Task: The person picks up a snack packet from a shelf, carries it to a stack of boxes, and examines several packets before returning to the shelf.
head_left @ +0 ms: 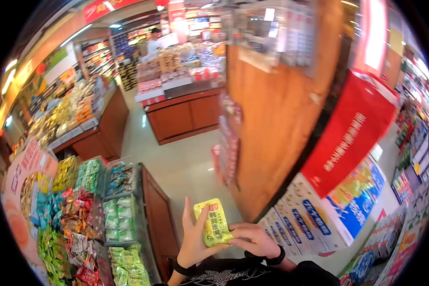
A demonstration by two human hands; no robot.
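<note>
A yellow-green snack packet (pixel 217 224) with dark printing and a small red label is held up in front of my body. Behind and beside it is my left hand (pixel 198 238), its thumb and fingers around the packet. My right hand (pixel 257 240) pinches the packet's lower right corner between thumb and fingers. Dark bands circle both wrists. Similar yellow-green packets (pixel 128 267) lie in a bin at the lower left.
Bins of wrapped snacks (pixel 83 209) stand at the left. Farther back are display counters (pixel 183 114) and a person (pixel 153 44). A wooden panel (pixel 271 119), a red banner (pixel 350 133) and stacked printed boxes (pixel 305 219) are at the right.
</note>
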